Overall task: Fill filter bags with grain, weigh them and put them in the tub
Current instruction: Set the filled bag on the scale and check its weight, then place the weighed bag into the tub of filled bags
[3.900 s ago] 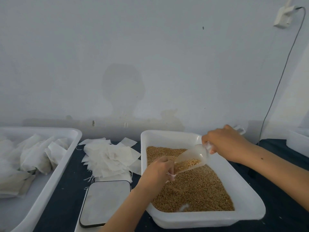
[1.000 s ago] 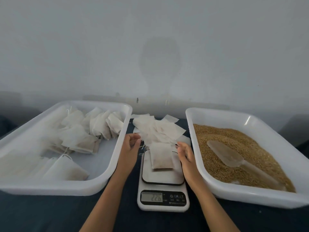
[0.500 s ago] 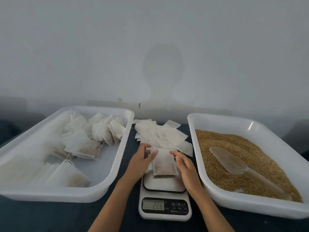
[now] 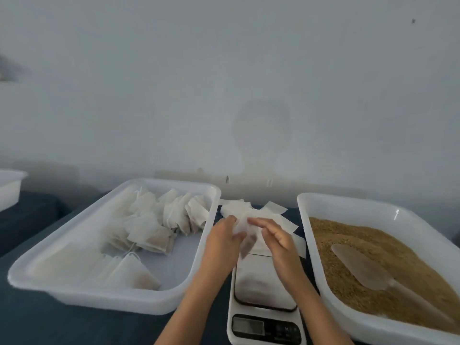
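My left hand [image 4: 222,241] grips a filled filter bag [image 4: 246,236] lifted just above the far end of the white kitchen scale [image 4: 263,290]. My right hand [image 4: 276,239] hovers beside the bag with fingers extended, touching or nearly touching its top; the bag is blurred. The scale's platform is bare. Behind the hands lies a pile of empty filter bags [image 4: 273,215]. To the left stands a white tub [image 4: 99,292] holding several filled bags [image 4: 159,225]. A white tub of grain [image 4: 348,210] is on the right, with a clear plastic scoop [image 4: 361,267] lying on the grain [image 4: 398,257].
Everything sits on a dark blue table against a pale wall. Another white tub [image 4: 10,188] is partly visible at the far left edge. Gaps between the tubs and the scale are narrow.
The filled bag has been lifted off the scale platform by my left hand. Both hands rose and came together. The scale display, which read 22.6, now looks blank.
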The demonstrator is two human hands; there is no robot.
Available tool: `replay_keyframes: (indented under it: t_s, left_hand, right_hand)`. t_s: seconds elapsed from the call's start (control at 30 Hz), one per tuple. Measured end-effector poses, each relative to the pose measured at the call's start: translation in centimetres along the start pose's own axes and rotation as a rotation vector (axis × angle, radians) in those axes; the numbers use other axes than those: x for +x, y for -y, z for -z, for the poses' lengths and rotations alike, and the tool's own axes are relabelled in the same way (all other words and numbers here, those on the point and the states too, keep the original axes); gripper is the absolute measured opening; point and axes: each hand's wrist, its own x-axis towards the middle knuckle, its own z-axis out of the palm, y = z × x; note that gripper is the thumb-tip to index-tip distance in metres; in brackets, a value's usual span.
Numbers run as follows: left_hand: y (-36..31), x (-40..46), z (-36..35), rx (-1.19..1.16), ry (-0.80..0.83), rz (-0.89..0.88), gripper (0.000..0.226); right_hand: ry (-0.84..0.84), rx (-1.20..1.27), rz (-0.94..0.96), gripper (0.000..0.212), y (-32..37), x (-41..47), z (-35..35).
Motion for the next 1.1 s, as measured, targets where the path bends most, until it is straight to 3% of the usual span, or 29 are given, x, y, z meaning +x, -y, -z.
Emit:
replay_keyframes:
  t_s: [0.17,0.3,0.5,0.6,0.7,0.87,1.03,1.1]
  left_hand:
    - [0.7,0.3,7.5,0.121,-0.082,0.052,0.012]
    - [4.1,-0.3,12.2,0.106,0.023,0.239,0.008]
    - [8.6,-1.7,14.3,0.112,0.27,0.512,0.013]
    - [10.0,-2.0,14.4,0.267,0.414,0.503,0.011]
    - [10.9,-2.0,14.3,0.413,0.458,0.509,0.008]
    - [11.6,-1.8,14.2,0.7,0.534,0.499,0.027]
    - [12.1,-1.3,13.6,0.855,0.564,0.49,0.045]
    - [11.9,-1.0,13.5,0.883,0.499,0.495,0.056]
  right_hand:
    - [0.099,0.053,0.047,0.038,3.5,3.2,-5.3]
    - [0.255,-0.017,-0.042,0.038,3.9,4.1,-10.2]
    - [0.543,-0.37,-0.179,0.04,2.7,3.6,-15.0]
    - [0.663,-0.514,-0.211,0.044,2.9,3.5,-16.1]
    - [0.785,-0.556,-0.29,0.049,3.5,3.6,-16.9]
    - [0.936,-0.54,-0.378,0.05,4.0,3.1,-18.1]
    - [0.968,-0.552,-0.365,0.054,3.9,2.7,-17.9]
    - [0.93,-0.531,-0.28,0.056,4.0,3.1,-17.3]
